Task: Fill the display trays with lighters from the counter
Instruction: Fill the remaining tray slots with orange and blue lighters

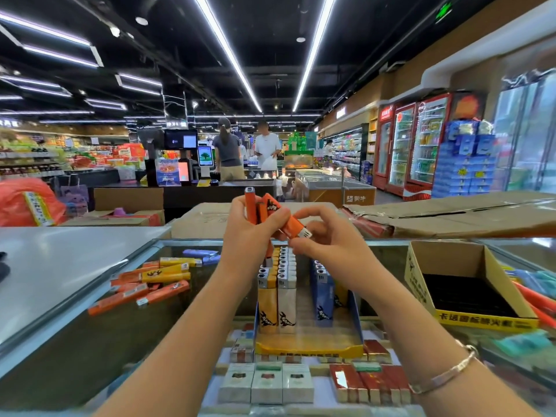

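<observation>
Nearest, under the glass counter (75,332): cigarette packs (266,383), then the display tray (310,349), only partly filled, yellow, white and blue lighters (282,281) upright in rows with slots free. Above it, left hand (246,233) curled round several orange lighters (255,207), long axes roughly vertical; right hand (328,236) pinching one orange lighter (293,225), metal head down-right. Still waiting: loose lighters (144,284) flat at left, perhaps more at the blurred right edge.

arms: bare, no sleeves | right wrist: thin silver bangle (445,375)
</observation>
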The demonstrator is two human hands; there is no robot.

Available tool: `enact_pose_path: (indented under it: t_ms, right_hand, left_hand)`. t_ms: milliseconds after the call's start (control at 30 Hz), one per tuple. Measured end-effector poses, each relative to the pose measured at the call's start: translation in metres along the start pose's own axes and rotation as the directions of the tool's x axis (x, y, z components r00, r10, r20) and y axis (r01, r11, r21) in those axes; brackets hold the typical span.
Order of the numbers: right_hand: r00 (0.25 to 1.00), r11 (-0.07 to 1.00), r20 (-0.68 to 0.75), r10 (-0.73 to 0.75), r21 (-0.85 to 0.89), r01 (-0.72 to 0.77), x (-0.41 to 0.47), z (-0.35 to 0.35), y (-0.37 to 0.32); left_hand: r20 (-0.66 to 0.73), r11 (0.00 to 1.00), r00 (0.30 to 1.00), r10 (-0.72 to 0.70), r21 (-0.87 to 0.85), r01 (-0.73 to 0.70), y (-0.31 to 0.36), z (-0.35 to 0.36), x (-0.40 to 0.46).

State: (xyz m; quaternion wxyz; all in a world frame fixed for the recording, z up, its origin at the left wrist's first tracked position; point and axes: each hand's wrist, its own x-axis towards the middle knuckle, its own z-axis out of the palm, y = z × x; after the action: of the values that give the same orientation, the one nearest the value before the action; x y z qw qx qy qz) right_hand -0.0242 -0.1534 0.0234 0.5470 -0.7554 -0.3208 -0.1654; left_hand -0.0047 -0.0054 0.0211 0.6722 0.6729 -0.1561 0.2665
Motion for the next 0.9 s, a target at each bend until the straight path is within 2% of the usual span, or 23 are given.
enact_pose_path:
  t_ms: [100, 200, 300, 400, 467, 700, 800, 900]
  right_hand:
    - [0.996, 1.0, -0.092, -0.012, -0.008, 0.012, 0.001, -0.001, 0.001]
    - [0.964, 1.0, -0.265, -0.018, 0.02, 0.024, 0.004, -0.01, 0.004]
    - [0.926, 1.0, -0.377, 0.01, 0.016, -0.004, 0.005, -0.02, 0.008]
    - [0.925, 0.99, -0.379, -0.02, -0.14, -0.035, 0.006, -0.019, 0.015]
    - [0.924, 0.967, -0.377, -0.06, -0.253, -0.04, 0.007, -0.017, 0.018]
    - [0.933, 0.924, -0.345, -0.1, -0.381, -0.041, 0.011, -0.014, 0.022]
    - [0.961, 0.863, -0.27, -0.057, -0.498, -0.089, 0.018, -0.011, 0.023]
    - [0.974, 0.789, -0.226, -0.022, -0.602, -0.122, 0.029, -0.011, 0.022]
  left_hand:
    - [-0.004, 0.999, 0.999, 0.048, -0.01, -0.048, -0.004, 0.0, -0.003]
    - [-0.085, 0.996, 0.992, 0.09, 0.019, -0.088, -0.008, -0.008, 0.0]
    - [-0.147, 0.997, 0.989, 0.011, -0.07, -0.022, -0.014, -0.014, 0.004]
    - [-0.134, 0.959, 0.977, -0.168, -0.251, 0.131, -0.021, -0.016, 0.008]
    - [-0.121, 0.932, 0.963, -0.242, -0.305, 0.195, -0.026, -0.017, 0.011]
    - [-0.044, 0.923, 0.955, -0.293, -0.275, 0.27, -0.032, -0.018, 0.018]
    - [-0.017, 0.903, 0.941, -0.339, -0.288, 0.32, -0.033, -0.017, 0.02]
    - [-0.052, 0.894, 0.93, -0.364, -0.299, 0.333, -0.036, -0.02, 0.023]
